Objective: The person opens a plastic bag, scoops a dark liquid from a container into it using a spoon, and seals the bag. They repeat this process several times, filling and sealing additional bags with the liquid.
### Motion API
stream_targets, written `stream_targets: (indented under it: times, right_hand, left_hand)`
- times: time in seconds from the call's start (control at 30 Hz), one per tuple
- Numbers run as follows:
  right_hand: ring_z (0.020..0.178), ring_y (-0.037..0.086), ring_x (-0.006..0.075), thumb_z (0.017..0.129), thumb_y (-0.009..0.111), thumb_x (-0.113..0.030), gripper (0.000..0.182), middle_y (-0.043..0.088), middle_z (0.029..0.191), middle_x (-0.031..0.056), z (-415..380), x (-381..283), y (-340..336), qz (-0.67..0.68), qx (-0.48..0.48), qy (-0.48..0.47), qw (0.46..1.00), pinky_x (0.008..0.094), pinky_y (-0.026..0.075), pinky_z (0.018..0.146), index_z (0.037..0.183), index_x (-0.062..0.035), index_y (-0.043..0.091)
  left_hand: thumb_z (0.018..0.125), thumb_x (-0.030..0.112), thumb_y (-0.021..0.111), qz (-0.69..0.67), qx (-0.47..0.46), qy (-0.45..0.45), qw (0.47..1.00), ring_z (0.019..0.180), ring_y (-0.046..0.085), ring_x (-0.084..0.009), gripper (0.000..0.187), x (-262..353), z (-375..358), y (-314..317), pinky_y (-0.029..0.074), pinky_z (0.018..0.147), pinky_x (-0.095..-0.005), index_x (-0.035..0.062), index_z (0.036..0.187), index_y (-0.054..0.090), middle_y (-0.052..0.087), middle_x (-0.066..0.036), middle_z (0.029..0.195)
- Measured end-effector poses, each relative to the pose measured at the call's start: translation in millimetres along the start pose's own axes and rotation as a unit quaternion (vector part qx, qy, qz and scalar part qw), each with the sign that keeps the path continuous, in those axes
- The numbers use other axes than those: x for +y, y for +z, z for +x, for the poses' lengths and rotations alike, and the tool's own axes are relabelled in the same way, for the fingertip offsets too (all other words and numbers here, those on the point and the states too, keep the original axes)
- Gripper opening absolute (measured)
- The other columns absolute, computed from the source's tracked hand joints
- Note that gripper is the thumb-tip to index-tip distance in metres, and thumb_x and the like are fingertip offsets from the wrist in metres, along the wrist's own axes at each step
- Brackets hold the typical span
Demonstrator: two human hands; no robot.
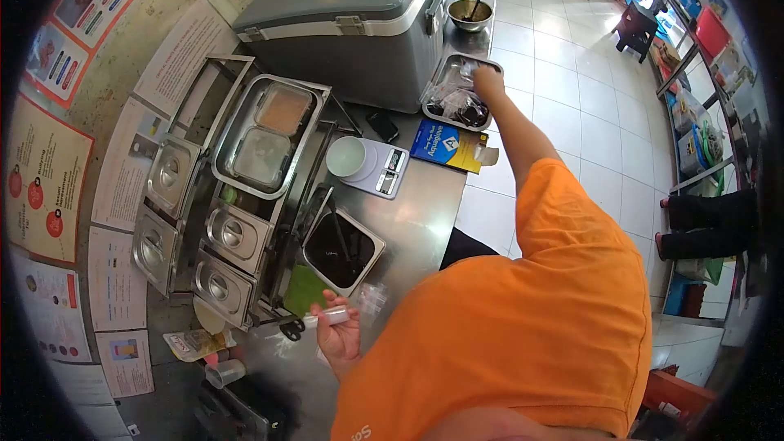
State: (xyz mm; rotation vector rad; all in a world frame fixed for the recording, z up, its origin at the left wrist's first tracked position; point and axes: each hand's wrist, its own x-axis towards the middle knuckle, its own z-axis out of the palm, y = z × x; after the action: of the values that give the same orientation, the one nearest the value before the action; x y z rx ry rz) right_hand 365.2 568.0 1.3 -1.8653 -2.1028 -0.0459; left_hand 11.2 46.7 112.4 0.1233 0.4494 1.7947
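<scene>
My left hand [339, 338] has its fingers wrapped round a small clear plastic container [332, 316], just above the steel counter near the black-handled tool. A clear plastic wrapper [373, 299] lies beside it. Stretched out to the far side, my right hand [488, 82] reaches over the steel tray [428, 102], its fingers closed at plastic packets [457, 103]; what they grip is too small to tell. Nearby are a blue and yellow box [445, 145] and a white scale [393, 171] with a pale bowl [348, 158] on it.
A grey cooler box [359, 73] stands at the back. Lidded steel pans [233, 233] fill a rack on the left. A dark-filled container [335, 255] sits mid-counter. A metal bowl [469, 15] is farther off. Another person's legs [710, 224] show at right.
</scene>
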Motion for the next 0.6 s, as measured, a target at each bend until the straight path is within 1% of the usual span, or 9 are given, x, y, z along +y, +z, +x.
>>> stream_targets:
  times: [0.07,0.13,0.23,0.27,0.3,0.33,0.37,0.47,0.6]
  right_hand:
    - [0.092,0.061,0.034,0.077,0.054,-0.009,0.024,0.063,0.104,0.0141,-14.7,-5.6,16.7,-0.025,-0.053,0.027,0.998,0.0438,0.05,0.079,0.099,-0.005,0.064]
    - [0.103,0.055,0.0367,0.079,0.053,-0.008,0.036,0.058,0.109,0.0188,-48.8,-28.8,18.1,0.035,0.165,0.03,0.985,0.0443,0.045,0.088,0.114,-0.0043,0.056]
    - [0.109,0.051,0.0341,0.076,0.055,-0.004,0.044,0.054,0.116,0.0187,-96.1,-82.8,-29.4,0.238,0.142,0.017,0.961,0.0419,0.043,0.091,0.119,-0.0048,0.052]
    - [0.112,0.049,0.0325,0.076,0.058,-0.004,0.042,0.052,0.12,0.017,-114.2,-105.2,-48.1,0.292,0.024,0.015,0.956,0.0401,0.04,0.096,0.118,-0.005,0.053]
    - [0.109,0.05,0.0307,0.077,0.062,-0.01,0.039,0.054,0.116,0.0165,-143.7,-130.7,-54.0,0.36,0.092,-0.091,0.924,0.0393,0.04,0.094,0.114,-0.005,0.054]
    - [0.107,0.051,0.0287,0.078,0.066,-0.016,0.038,0.055,0.112,0.015,-164.9,-155.0,-50.4,0.435,-0.004,-0.154,0.887,0.039,0.042,0.092,0.112,-0.0054,0.054]
    - [0.103,0.054,0.0266,0.079,0.065,-0.016,0.036,0.057,0.111,0.0132,-196.3,-189.7,-106.9,0.423,-0.186,-0.114,0.88,0.0377,0.045,0.084,0.112,-0.0058,0.054]
    - [0.08,0.061,0.0218,0.079,0.067,-0.018,0.026,0.06,0.096,0.0113,-255.6,-249.5,-133.1,0.579,-0.263,-0.327,0.698,0.0327,0.05,0.069,0.101,-0.0054,0.061]
    - [0.072,0.063,0.0202,0.077,0.069,-0.016,0.021,0.062,0.085,0.0098,-287.1,-292.0,-144.6,0.589,-0.333,-0.406,0.615,0.0318,0.051,0.063,0.09,-0.0024,0.059]
  left_hand:
    - [0.082,0.012,0.066,0.006,0.014,-0.012,1.0,0.102,0.055,-0.0188,0.013,-3.0,0.7,4.4,0.054,0.08,-0.0374,0.0164,0.089,0.056,0.05,-0.002,0.121]
    - [0.083,0.012,0.066,0.026,0.036,-0.014,0.999,0.102,0.055,-0.0189,0.012,-0.3,1.8,1.3,0.054,0.079,-0.0379,0.0159,0.088,0.056,0.051,-0.003,0.12]
    - [0.084,0.018,0.066,0.067,0.022,-0.004,0.998,0.105,0.055,-0.0204,0.013,4.1,-1.1,-15.5,0.05,0.081,-0.0376,0.0187,0.09,0.054,0.055,-0.004,0.121]
    - [0.084,0.018,0.066,0.066,0.011,-0.004,0.998,0.109,0.054,-0.0214,0.014,4.4,-0.7,-21.8,0.05,0.082,-0.0376,0.0187,0.092,0.055,0.054,-0.005,0.123]
    - [0.084,0.018,0.066,0.07,0.006,-0.005,0.997,0.109,0.054,-0.0214,0.014,1.9,2.0,-18.8,0.05,0.082,-0.0376,0.0187,0.092,0.055,0.054,-0.005,0.123]
    - [0.084,0.018,0.065,0.077,0.029,-0.013,0.997,0.112,0.052,-0.0223,0.013,-2.3,3.1,-14.9,0.049,0.084,-0.0381,0.0195,0.093,0.055,0.052,-0.006,0.126]
    - [0.085,0.017,0.064,0.082,0.053,-0.021,0.995,0.115,0.051,-0.0233,0.012,-6.9,3.0,-10.8,0.049,0.086,-0.0387,0.0202,0.094,0.056,0.049,-0.008,0.13]
    - [0.088,0.013,0.059,0.156,0.065,-0.039,0.985,0.122,0.045,-0.0256,0.02,-21.3,12.5,13.0,0.047,0.092,-0.0427,0.0158,0.107,0.054,0.04,-0.012,0.138]
    - [0.09,0.008,0.054,0.227,0.084,0.028,0.97,0.127,0.04,-0.0278,0.034,-26.8,5.6,22.9,0.043,0.098,-0.044,0.0051,0.122,0.046,0.03,-0.015,0.144]
